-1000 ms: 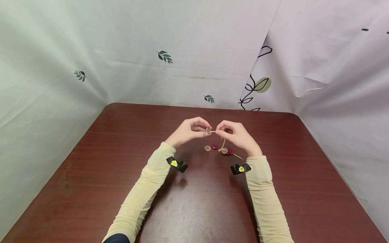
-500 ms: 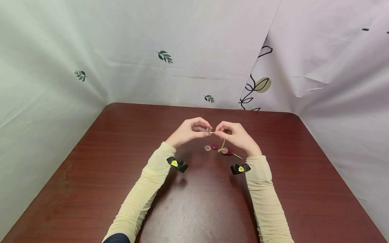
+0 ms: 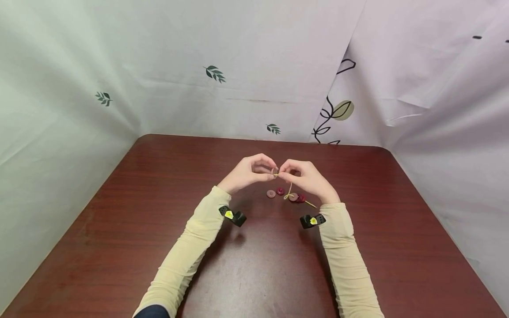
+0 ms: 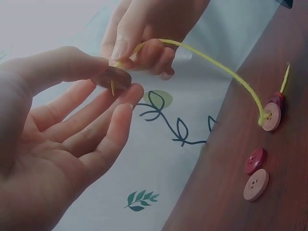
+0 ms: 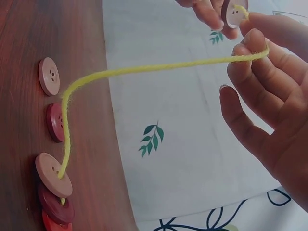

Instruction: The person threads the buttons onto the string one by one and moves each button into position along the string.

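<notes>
My left hand (image 3: 247, 173) pinches a pinkish-brown button (image 5: 233, 18) by its edges, between thumb and fingertips, above the table. My right hand (image 3: 306, 177) pinches a yellow string (image 4: 211, 62) close beside that button. The string passes into a hole in it, and a short yellow end pokes out on the other side in the left wrist view. From the right hand the string hangs down to a pink button (image 5: 50, 173) on the table. A dark red button (image 5: 57, 206) and a brighter red one (image 5: 57, 224) sit behind it on the same string.
A loose pink button (image 4: 256, 185) and a loose dark red button (image 4: 255, 161) lie on the brown table (image 3: 139, 212), left of the strung ones. A white curtain (image 3: 179, 53) with leaf prints stands behind the table.
The right hand has moved slightly left toward the left hand, and the bit of string showing between them has shortened. The buttons on the table stay put.
</notes>
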The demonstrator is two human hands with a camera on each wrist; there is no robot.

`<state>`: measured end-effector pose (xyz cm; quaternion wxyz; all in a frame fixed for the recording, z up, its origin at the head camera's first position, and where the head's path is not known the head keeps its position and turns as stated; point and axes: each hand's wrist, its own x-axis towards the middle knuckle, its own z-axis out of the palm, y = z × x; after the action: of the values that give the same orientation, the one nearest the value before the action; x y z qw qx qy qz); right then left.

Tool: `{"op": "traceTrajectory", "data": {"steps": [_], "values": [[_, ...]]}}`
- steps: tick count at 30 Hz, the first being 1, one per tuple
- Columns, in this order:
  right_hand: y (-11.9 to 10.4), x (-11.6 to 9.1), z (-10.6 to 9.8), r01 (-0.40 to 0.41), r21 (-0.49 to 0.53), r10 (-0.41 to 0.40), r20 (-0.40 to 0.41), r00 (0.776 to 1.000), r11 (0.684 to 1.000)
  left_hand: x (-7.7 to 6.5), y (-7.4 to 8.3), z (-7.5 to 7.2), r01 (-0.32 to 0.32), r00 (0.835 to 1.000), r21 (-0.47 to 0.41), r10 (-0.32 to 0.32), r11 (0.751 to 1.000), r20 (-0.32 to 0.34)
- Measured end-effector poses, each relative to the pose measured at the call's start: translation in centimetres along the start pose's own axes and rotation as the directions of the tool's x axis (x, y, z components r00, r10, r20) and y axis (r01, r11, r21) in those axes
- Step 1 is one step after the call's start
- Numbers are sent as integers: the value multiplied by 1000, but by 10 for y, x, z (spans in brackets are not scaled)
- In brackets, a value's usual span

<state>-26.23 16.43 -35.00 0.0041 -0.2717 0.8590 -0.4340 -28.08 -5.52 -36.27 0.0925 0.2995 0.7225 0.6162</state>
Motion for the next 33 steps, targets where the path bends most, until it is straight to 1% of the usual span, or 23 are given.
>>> {"op": "traceTrajectory", "data": {"steps": [4,8,12,16,22,26,33], "values": [[2,1,1,2,5,-2,-2,1000,1000,1,-1,2,-12,1000,-9,12,1000,-13],[1,1,1,3,-2,-3,0,1000,1000,1,0,3,-1,1000,-22,1,1000,-21],[0,1,0,3,-3,-3,4,1000,1000,1,2,4,2,1000,14,-2,1000,-28],[-1,1,1,1,4,-1,4,1000,1000,1,3,7,-26,999,73,29,997,-34],[-1,0,0,-6,22,6,-3,1000,1000,3,-2,9,-70,996,129,78,989,-53],[-1,0,0,-6,35,6,-7,1000,999,4,-3,9,-86,994,148,95,985,-61],[-1,-1,0,-9,52,9,-3,1000,999,3,-2,9,-118,990,166,128,979,-51]]}}
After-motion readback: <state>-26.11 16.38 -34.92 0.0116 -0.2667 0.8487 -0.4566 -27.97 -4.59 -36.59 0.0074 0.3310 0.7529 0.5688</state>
